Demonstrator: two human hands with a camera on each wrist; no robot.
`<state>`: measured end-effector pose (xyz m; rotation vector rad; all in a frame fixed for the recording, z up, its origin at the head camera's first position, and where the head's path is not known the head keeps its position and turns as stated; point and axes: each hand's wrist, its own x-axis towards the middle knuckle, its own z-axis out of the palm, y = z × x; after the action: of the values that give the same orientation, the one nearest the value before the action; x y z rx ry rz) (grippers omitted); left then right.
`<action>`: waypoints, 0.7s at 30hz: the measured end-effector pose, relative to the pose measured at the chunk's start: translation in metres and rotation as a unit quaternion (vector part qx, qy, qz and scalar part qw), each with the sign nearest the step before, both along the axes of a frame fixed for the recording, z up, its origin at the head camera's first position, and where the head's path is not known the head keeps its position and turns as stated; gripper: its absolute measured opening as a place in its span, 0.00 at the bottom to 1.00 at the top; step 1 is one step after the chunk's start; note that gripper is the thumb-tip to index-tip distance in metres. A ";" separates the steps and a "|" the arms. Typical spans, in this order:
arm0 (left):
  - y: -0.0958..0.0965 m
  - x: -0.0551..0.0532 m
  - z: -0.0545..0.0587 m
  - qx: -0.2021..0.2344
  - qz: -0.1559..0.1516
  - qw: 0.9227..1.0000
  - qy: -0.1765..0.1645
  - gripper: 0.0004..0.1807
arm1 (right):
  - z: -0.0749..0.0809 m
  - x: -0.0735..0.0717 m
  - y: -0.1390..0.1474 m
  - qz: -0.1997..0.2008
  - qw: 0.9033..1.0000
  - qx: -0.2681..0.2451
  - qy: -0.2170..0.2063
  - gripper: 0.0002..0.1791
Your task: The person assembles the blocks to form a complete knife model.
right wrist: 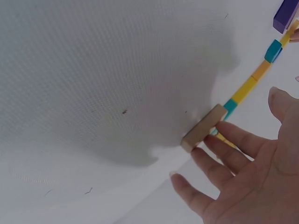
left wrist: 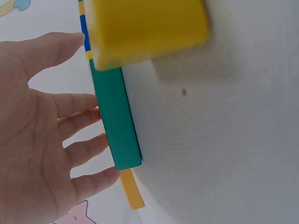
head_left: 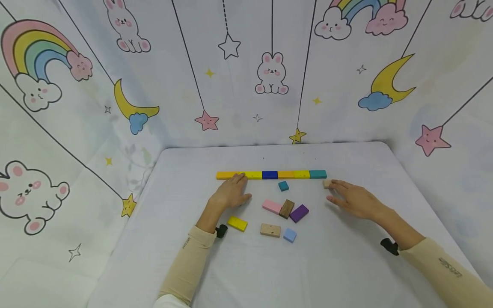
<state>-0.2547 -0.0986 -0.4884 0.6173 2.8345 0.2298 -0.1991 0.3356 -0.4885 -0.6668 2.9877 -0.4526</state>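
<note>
The key relation is between a pale, bare-wood rectangular block (right wrist: 204, 128) and the right end of a straight row of painted rectangular blocks (head_left: 269, 175) in orange, yellow, blue and teal. In the head view the pale block lies just on the person's side of the row, by the outer end of the teal rectangular block (head_left: 318, 174) that closes it; whether the two touch cannot be told. In the right wrist view its long axis runs nearly along the line of the row. The right hand (head_left: 356, 202) is the nearer, lying to the block's right; its fingertips rest against the long side while the thumb stands well apart, so the block is touched, not pinched. The left hand (head_left: 228, 192) lies at the left part of the row, fingers extended and thumb spread. In the left wrist view its fingertips meet, or nearly meet, the long side of a smooth green rectangular block (left wrist: 117, 121), aligned roughly with the row; no grasp shows. A small teal block (head_left: 283, 186) lies askew between the hands.
</note>
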 end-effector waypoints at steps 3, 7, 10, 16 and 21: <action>-0.001 -0.001 -0.001 0.000 -0.002 1.000 0.001 0.41 | 0.002 -0.001 0.000 -0.002 1.000 0.002 0.000 0.35; -0.001 -0.002 -0.002 0.001 -0.006 1.000 0.002 0.41 | 0.003 -0.002 0.001 -0.004 1.000 0.005 0.003 0.35; -0.001 -0.001 -0.002 0.000 -0.007 1.000 0.002 0.41 | 0.003 -0.002 0.002 -0.005 1.000 0.002 0.009 0.34; 0.000 0.000 0.000 -0.003 -0.008 1.000 0.004 0.41 | 0.003 -0.003 0.002 0.001 1.000 -0.008 0.026 0.32; 0.000 0.001 0.000 -0.002 -0.006 1.000 0.002 0.41 | 0.003 -0.004 0.004 -0.002 1.000 -0.001 0.022 0.31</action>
<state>-0.2537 -0.0983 -0.4880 0.6343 2.8332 0.2198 -0.2030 0.3397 -0.4858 -0.6791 3.0301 -0.4469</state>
